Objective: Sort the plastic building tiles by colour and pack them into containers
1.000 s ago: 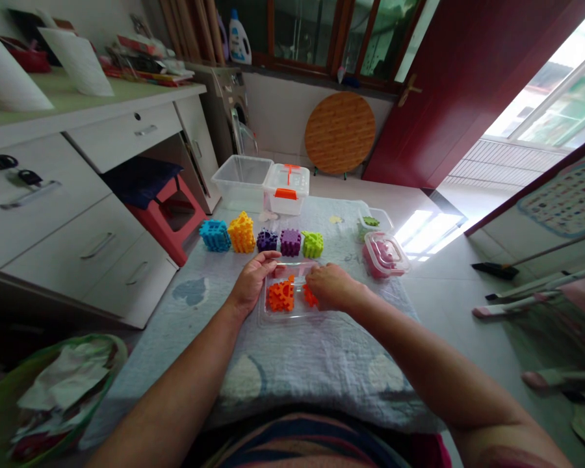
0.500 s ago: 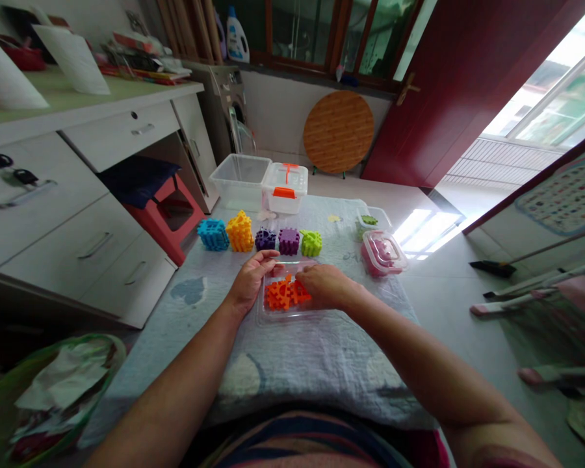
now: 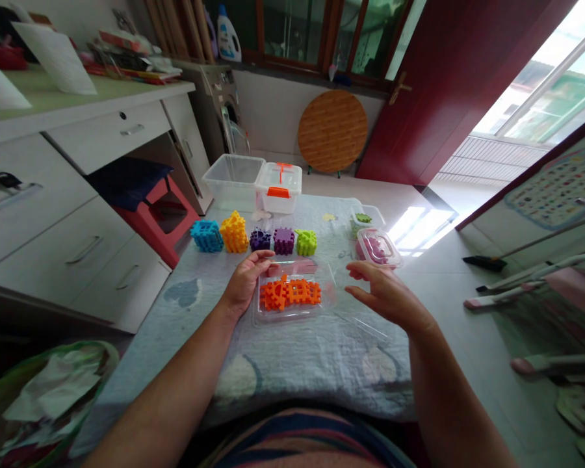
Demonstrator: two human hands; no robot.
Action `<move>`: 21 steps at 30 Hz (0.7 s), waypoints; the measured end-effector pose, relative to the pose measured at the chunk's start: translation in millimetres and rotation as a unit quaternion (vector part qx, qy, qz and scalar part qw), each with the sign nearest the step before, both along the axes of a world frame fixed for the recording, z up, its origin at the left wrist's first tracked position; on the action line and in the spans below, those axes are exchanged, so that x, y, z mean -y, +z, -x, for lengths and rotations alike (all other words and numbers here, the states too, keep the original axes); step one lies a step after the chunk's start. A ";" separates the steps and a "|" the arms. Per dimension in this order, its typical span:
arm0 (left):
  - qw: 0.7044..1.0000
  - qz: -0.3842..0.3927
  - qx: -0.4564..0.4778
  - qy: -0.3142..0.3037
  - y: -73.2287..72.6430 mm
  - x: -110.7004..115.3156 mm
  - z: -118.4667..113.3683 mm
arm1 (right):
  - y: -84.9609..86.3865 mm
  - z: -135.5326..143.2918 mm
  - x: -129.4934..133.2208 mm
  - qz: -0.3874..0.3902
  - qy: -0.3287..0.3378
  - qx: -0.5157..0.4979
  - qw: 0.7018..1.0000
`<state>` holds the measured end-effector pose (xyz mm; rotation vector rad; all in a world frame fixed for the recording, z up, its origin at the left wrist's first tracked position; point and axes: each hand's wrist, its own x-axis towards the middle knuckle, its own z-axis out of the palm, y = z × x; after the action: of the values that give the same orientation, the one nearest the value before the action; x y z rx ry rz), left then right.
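Note:
My left hand (image 3: pixel 244 284) grips the left edge of a clear plastic box (image 3: pixel 292 316), thumb and fingers at its far left corner. Inside the box lie orange interlocking puzzle pieces (image 3: pixel 295 294). My right hand (image 3: pixel 383 291) is off to the right of the box, thumb and fingers apart with nothing between them. Below and beside it I see the clear lid (image 3: pixel 344 305), lying open on the right of the box. Behind the box stands a row of puzzle cubes: blue (image 3: pixel 207 235), yellow (image 3: pixel 234 232), dark purple (image 3: pixel 260 239), purple (image 3: pixel 283 240) and lime green (image 3: pixel 306 242).
At the table's back left are a large clear bin (image 3: pixel 234 185) and a clear box with orange latches (image 3: pixel 279 188). Toward the right edge sit a pink-filled container (image 3: pixel 377 248) and a tub with green pieces (image 3: pixel 363 218). A patterned cloth (image 3: pixel 302 370) covers the table.
My right hand has moved out of the box to the right and its fingers have spread. The orange pieces show fully now. My left hand stays on the box; the view shifts slightly.

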<state>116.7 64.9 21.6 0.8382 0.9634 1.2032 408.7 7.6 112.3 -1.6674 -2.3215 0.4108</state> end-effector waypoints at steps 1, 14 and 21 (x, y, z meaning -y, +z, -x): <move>1.000 0.000 0.002 -0.001 0.1 0.2 -0.1 | -8.2 -6.9 6.5 0.007 -0.003 0.009 1.000; 1.000 -0.015 -0.023 0.001 2.1 0.9 -0.5 | -70.7 -35.4 28.0 0.078 -0.083 0.089 0.990; 0.993 -0.073 -0.089 -0.006 5.0 1.7 10.3 | -70.4 -36.4 27.3 0.082 -0.094 0.091 0.988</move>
<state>106.4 63.1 26.7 1.0796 1.0206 1.2139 445.1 -19.7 41.9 -2.0627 -2.2778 0.4361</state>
